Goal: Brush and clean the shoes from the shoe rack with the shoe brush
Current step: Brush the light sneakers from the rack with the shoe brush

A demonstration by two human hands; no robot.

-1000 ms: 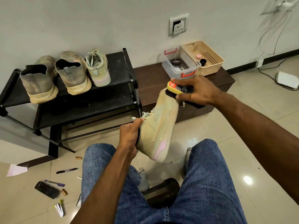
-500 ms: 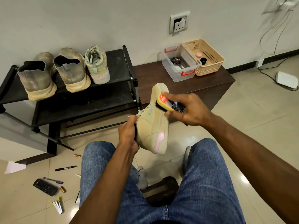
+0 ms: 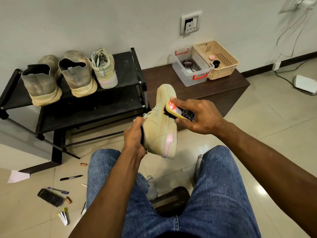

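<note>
Currently the left hand (image 3: 135,136) is gripping the tan sneaker (image 3: 160,124) at its collar, fingers curling inside the opening, holding it toe-up above the knees. Right hand (image 3: 199,115) is pinching the shoe brush (image 3: 180,111) between thumb and fingers, index finger lying along its top, bristles pressing against the sneaker's upper side. Three more shoes are sitting on the shoe rack (image 3: 127,73).

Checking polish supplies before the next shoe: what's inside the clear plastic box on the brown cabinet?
Inside the clear plastic box lies a round black polish tin with a printed lid. Beside it something pale shows through the wall, too blurred to identify. What lies under the tin is covered.
</note>
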